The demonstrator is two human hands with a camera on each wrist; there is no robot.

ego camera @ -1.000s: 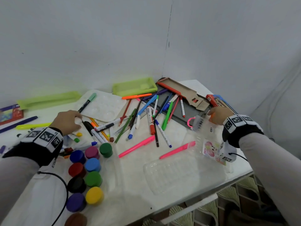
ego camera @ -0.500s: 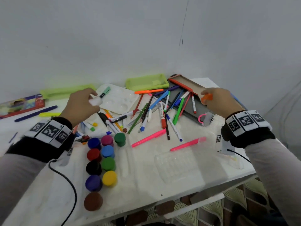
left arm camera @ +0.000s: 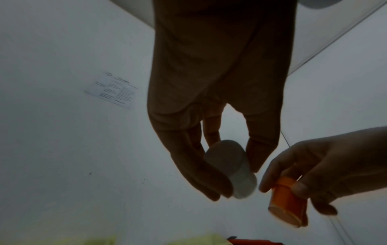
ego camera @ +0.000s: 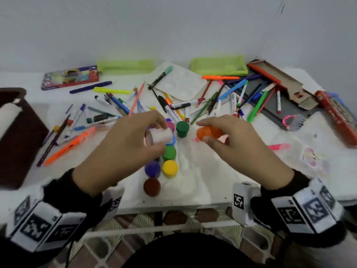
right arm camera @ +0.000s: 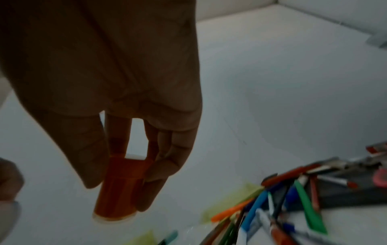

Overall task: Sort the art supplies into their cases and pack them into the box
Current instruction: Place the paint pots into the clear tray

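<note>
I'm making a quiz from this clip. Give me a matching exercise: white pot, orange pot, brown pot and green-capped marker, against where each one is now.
Things:
1. white paint pot
2. orange paint pot
3. brown paint pot
4. green-capped marker

Places:
A. lying on the white palette tray
B. held in the right hand
C. standing on the table, nearest the front edge
D. held in the left hand

Pairs: 1-D, 2-B, 3-C, 4-A

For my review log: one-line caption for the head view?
Left hand holds white pot, right hand orange pot, above paint pots.
</note>
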